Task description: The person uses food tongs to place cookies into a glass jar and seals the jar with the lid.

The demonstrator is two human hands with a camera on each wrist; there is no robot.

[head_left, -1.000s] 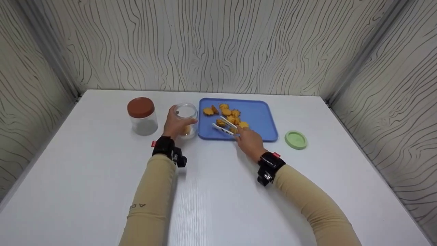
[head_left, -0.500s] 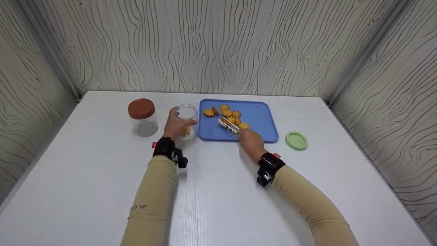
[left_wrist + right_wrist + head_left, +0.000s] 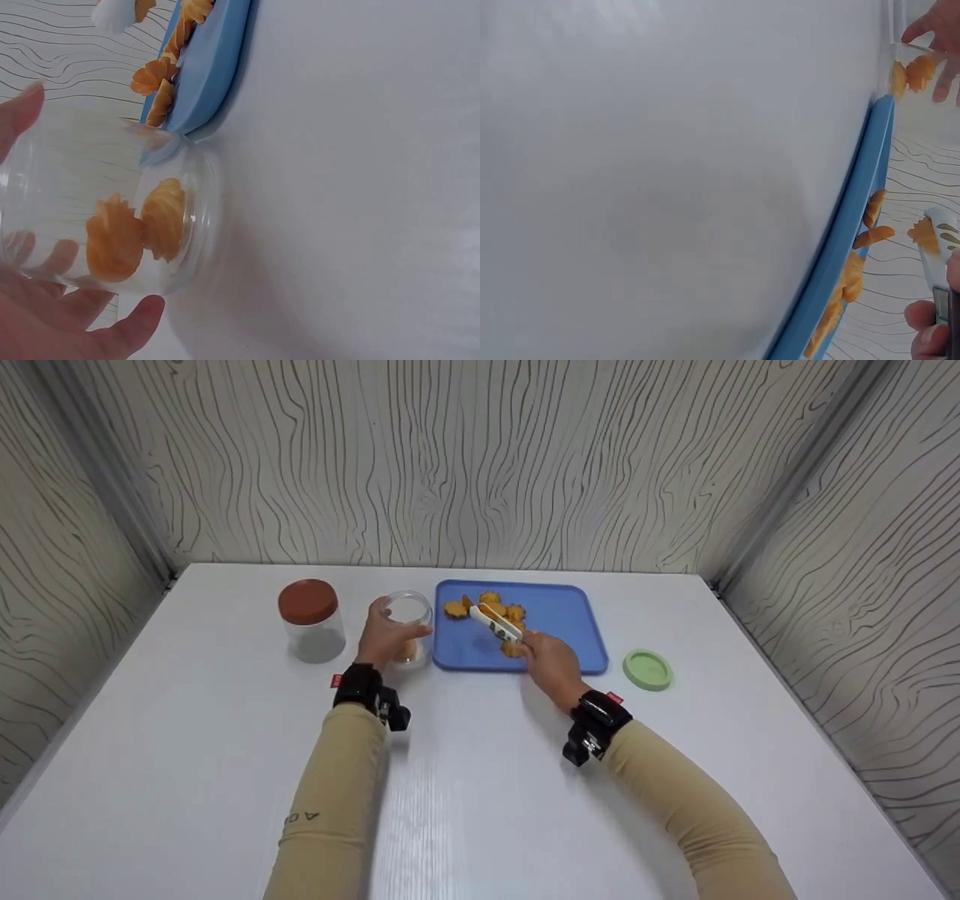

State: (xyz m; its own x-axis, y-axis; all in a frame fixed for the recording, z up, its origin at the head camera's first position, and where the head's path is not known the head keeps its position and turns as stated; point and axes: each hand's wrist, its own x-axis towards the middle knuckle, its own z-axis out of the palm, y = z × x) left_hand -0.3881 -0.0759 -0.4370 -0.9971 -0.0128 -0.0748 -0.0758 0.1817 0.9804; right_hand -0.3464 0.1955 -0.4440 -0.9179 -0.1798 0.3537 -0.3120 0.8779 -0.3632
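My left hand (image 3: 382, 637) grips a clear open jar (image 3: 420, 649) standing beside the tray. Two golden swirled cookies (image 3: 114, 240) lie inside it, near its base. In my right hand (image 3: 553, 664) is a pair of white tongs (image 3: 506, 631) with a printed pattern, squeezed together over the blue tray (image 3: 577, 619). A cookie (image 3: 925, 235) is caught between the tong tips, raised above the tray in the right wrist view. Several more cookies (image 3: 455, 609) lie on the tray's left half, some hidden behind the tongs.
A second clear jar (image 3: 315, 639) with a brown lid (image 3: 307, 601) stands left of my left hand. To the tray's right, a round green lid (image 3: 647, 670) lies on the white table (image 3: 465, 780). A patterned wall (image 3: 420, 465) rises behind.
The tongs have come together around a cookie, lifted it and swung left toward the jar. My left hand keeps its hold on the jar, which stays in place.
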